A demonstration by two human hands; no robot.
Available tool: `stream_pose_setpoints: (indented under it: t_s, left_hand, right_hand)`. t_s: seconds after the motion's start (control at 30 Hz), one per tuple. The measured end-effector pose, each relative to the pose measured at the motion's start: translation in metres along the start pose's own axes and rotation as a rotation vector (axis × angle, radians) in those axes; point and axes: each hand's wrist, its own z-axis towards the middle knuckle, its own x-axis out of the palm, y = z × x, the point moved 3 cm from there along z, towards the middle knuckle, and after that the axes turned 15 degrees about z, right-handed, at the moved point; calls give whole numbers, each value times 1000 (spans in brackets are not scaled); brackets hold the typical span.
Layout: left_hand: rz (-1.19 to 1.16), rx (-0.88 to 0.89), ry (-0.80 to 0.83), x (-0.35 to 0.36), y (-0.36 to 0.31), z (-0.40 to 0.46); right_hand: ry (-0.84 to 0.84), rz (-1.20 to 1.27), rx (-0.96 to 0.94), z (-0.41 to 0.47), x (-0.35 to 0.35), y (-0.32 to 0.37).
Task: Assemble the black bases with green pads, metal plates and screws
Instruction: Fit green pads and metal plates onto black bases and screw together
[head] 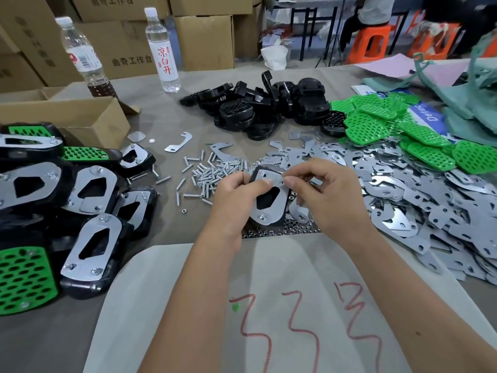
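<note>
Sheet (188,305): pale, nearest, red scrawls, spread on tabletop (166,125).
Left hand (236,192): grip curled round black base (265,200), thumb on metal plate (271,195).
Right hand (325,189): grip narrow, pinching at plate's upper edge; whether anything is pinched cannot be told.
Screws (207,173): loose heap just beyond hands.
Nuts (279,231): under base.
Finished units (88,219): piled left.
Bare bases (261,103): heaped far centre.
Green pads (382,122): right, beside loose plates (430,200).
</note>
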Motion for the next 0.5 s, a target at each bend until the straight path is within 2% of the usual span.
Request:
stream_pose_setpoints:
  t_s: [0.33,0.5]
  left_hand:
    - [-16,-5,-7,5,0,-1]
    - [-42,0,-18,6,1,-2]
  right_hand:
    - [-35,15,-17,-2,-1,-1]
    - [-52,68,41,-1,-3,-7]
